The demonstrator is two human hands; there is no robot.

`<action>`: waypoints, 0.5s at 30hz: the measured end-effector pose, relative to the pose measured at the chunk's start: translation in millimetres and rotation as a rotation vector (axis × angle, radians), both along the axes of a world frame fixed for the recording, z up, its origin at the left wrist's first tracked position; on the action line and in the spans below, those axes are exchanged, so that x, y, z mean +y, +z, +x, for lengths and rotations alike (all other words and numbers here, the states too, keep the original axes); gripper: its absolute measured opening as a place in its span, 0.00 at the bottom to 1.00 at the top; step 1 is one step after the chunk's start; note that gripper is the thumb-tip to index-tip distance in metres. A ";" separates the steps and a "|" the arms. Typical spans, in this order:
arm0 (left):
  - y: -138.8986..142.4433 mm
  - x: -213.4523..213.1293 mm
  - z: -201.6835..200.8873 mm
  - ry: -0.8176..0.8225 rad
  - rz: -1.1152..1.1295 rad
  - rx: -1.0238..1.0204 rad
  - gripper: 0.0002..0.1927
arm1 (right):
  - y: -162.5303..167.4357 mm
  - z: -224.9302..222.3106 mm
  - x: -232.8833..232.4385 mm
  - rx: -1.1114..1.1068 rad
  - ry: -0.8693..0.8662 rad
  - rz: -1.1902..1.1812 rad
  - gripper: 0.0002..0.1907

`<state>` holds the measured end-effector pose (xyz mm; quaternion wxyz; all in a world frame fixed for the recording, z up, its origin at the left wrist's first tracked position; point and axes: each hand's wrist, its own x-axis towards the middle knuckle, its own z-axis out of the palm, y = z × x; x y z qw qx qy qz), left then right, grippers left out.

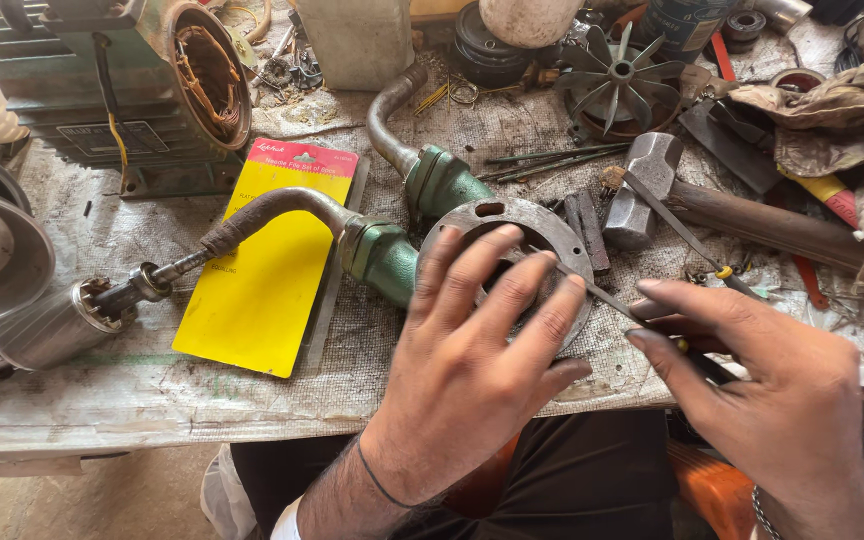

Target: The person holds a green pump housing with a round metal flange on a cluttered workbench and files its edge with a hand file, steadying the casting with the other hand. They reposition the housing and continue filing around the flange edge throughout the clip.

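Pinning the round metal flange (542,225) flat under the spread, unclenched fingers of the left hand (472,350) looks like the right way to keep it from skating on the cloth-covered bench (132,390). The right hand (752,370) pinches a thin needle file (602,298) by its handle, tip running left onto the flange's rim. Short, light strokes seem wisest, with the left fingertips kept off the file's path.
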<state>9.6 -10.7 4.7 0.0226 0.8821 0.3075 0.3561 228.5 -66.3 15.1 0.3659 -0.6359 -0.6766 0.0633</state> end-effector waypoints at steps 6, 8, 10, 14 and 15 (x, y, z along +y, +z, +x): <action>-4.7 2.3 2.8 0.029 -0.003 0.017 0.33 | -6.2 4.7 1.5 -0.092 0.094 0.074 0.14; -4.6 1.6 2.4 0.032 -0.010 0.020 0.32 | -11.5 9.6 2.1 -0.103 0.098 0.074 0.12; -4.0 1.1 1.6 0.031 -0.016 0.020 0.32 | -16.9 13.2 3.6 -0.088 0.081 0.047 0.11; -2.0 1.1 0.0 0.027 -0.031 0.020 0.33 | -17.8 13.2 4.8 -0.035 0.039 -0.062 0.11; -1.4 0.6 -0.5 0.021 -0.037 0.020 0.34 | -15.2 11.8 3.9 -0.031 0.032 -0.089 0.12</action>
